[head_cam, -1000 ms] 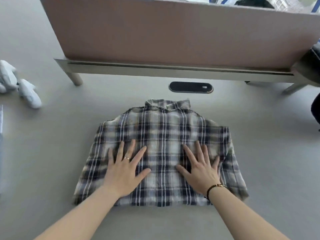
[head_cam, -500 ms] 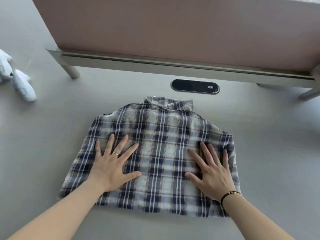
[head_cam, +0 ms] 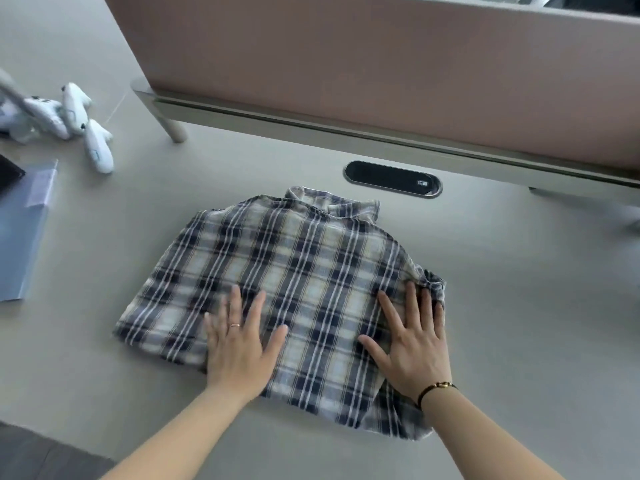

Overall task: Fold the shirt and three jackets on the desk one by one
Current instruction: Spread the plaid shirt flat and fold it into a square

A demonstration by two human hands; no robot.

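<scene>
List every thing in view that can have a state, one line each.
plaid shirt: folded, flat on the desk, collar at the far edge
left hand: fingers straight, pressing the shirt
right hand: fingers straight, pressing the shirt
desk: bears the shirt
white controllers: lying untouched, far left
blue folder: lying flat, closed

White controllers (head_cam: 74, 126) lay far left beside a blue folder (head_cam: 26, 230); a black oval grommet (head_cam: 393, 178) sat below a pink partition (head_cam: 381, 64).

I see the grey desk (head_cam: 519, 306) with the folded shirt (head_cam: 287, 282) lying on it. Left of the shirt lies a blue folder (head_cam: 24, 226); white controllers (head_cam: 79, 126) lie beyond the folder.
</scene>
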